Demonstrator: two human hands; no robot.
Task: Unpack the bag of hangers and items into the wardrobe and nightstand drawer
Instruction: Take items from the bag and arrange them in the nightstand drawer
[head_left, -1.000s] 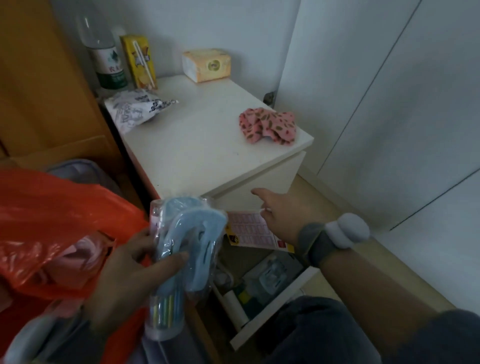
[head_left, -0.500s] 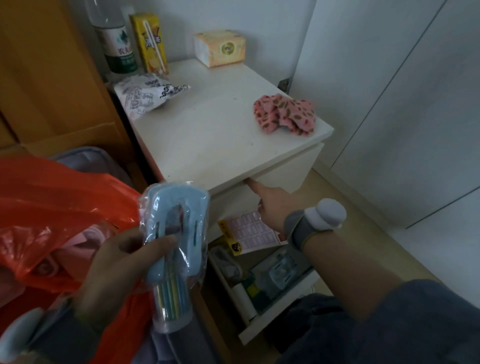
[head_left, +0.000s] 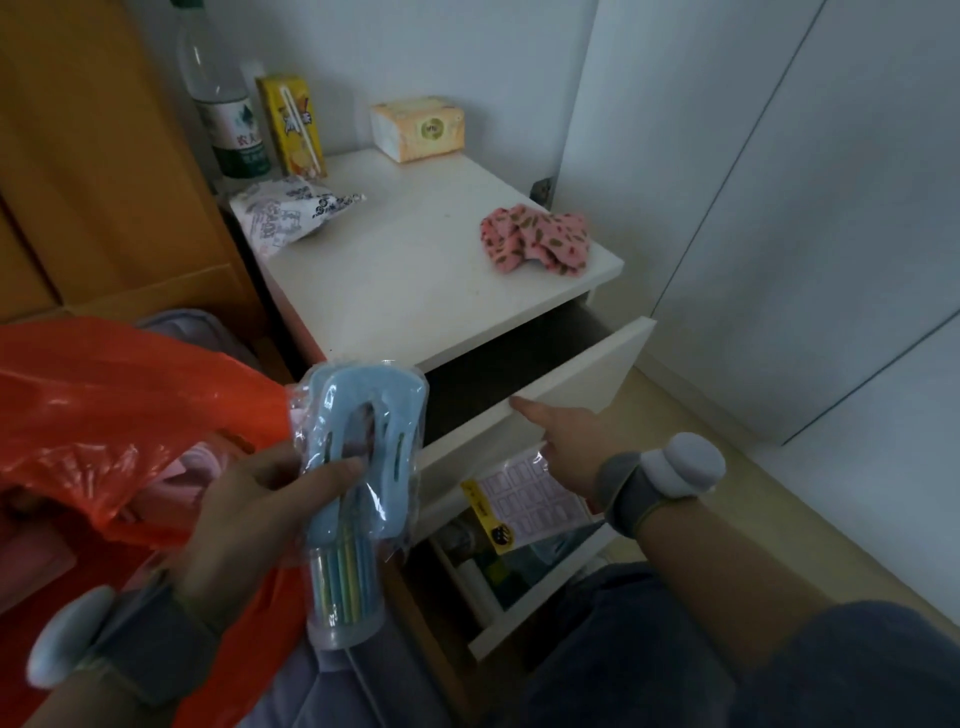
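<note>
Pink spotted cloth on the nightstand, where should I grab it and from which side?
Probably pinch the raised folds in the middle of the pink spotted cloth from above: it lies crumpled and loose on the nightstand top.

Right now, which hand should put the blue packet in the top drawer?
Left. The left hand grips the blue packet beside the open top drawer; the right hand holds the drawer front.

Left hand (head_left: 249, 525) curled gripping, right hand (head_left: 566, 447) stretched forward
</note>
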